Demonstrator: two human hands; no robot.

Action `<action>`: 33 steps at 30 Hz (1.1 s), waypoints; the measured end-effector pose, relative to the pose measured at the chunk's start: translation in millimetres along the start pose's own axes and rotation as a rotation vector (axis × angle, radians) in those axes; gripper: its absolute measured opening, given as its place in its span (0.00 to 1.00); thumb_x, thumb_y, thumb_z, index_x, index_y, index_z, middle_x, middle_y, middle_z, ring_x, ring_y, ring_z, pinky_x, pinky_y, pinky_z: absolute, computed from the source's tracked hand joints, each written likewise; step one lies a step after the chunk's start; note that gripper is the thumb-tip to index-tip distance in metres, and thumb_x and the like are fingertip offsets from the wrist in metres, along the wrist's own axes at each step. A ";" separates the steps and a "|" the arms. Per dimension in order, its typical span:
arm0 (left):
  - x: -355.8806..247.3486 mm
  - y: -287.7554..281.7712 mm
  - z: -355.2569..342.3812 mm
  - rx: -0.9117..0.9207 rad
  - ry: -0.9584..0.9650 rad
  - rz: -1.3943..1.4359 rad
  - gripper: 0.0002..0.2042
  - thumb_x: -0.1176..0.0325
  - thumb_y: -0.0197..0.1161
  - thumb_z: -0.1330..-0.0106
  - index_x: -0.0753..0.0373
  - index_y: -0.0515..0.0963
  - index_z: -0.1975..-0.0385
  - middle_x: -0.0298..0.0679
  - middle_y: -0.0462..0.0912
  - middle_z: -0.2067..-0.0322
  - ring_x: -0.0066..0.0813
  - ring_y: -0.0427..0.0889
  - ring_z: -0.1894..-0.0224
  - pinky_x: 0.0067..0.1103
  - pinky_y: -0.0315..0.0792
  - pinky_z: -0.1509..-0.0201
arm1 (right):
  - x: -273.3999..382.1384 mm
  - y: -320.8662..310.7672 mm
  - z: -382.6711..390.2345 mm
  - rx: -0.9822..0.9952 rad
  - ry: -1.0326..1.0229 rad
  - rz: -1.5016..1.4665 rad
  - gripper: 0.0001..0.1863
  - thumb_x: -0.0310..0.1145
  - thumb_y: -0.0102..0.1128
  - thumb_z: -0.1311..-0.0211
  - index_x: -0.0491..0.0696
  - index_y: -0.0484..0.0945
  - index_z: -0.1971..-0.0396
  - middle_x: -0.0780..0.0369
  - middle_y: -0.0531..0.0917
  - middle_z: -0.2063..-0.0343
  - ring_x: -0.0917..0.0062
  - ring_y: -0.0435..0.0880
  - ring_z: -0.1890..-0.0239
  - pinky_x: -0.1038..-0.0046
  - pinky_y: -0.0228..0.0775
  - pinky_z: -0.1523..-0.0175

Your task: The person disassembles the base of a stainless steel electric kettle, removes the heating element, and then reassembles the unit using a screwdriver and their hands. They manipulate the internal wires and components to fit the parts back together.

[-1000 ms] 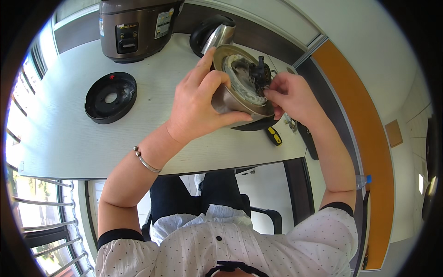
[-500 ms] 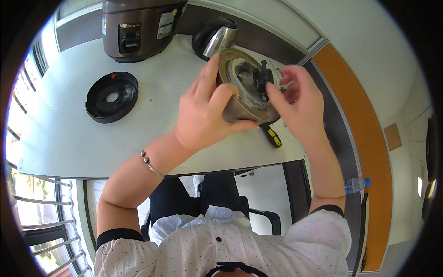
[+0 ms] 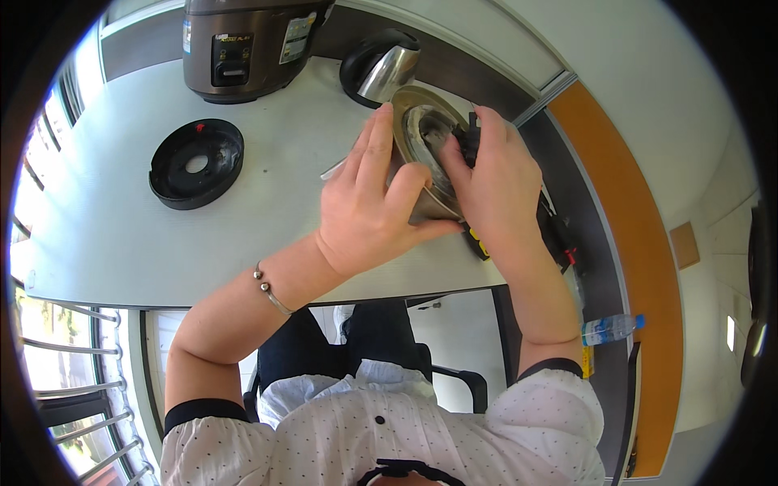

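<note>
A dull metal vessel (image 3: 408,105), tilted with a grey, whitish-crusted round face showing, is held up above the table's right part. My left hand (image 3: 373,190) grips it from the left, fingers spread along its side and thumb near its lower rim. In my right hand (image 3: 498,174) a small black plastic fitting (image 3: 468,139) is pinched between thumb and fingers, right at that face. Whether the fitting is still attached to the vessel is hidden. Under the vessel, partly covered, lies a black and yellow screwdriver handle (image 3: 476,243). To the left, a round black plastic cover (image 3: 219,174) with a central hole rests on the table.
A brown electric cooker (image 3: 267,57) stands at the back left of the white table (image 3: 105,235). Beside it is a black and silver kettle (image 3: 389,77). Black tools with a red part (image 3: 570,257) lie right of my right forearm, and a water bottle (image 3: 608,330) is farther right.
My right hand has moved inward and closed round the black fitting, with the fingers now wrapped over it. The vessel has turned slightly; my left hand keeps its hold.
</note>
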State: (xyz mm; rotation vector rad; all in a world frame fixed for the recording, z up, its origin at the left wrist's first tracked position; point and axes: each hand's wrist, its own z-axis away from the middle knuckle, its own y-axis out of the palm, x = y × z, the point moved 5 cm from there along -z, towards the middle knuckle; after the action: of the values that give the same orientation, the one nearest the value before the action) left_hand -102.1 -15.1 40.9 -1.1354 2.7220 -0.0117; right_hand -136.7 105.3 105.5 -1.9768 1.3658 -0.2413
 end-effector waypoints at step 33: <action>17.9 -4.1 -9.1 0.056 0.113 0.333 0.31 0.47 0.78 0.69 0.63 0.70 0.72 0.44 0.76 0.62 0.47 0.78 0.57 0.33 0.76 0.57 | -19.3 3.7 10.6 -0.032 -0.091 -0.358 0.19 0.27 0.64 0.48 0.45 0.73 0.55 0.56 0.80 0.72 0.67 0.80 0.76 0.72 0.71 0.71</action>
State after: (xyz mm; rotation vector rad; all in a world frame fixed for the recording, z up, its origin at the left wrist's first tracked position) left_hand -113.2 -31.2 47.1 -0.6749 2.9558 -0.1063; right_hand -142.0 126.3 99.8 -2.2231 0.9582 -0.2907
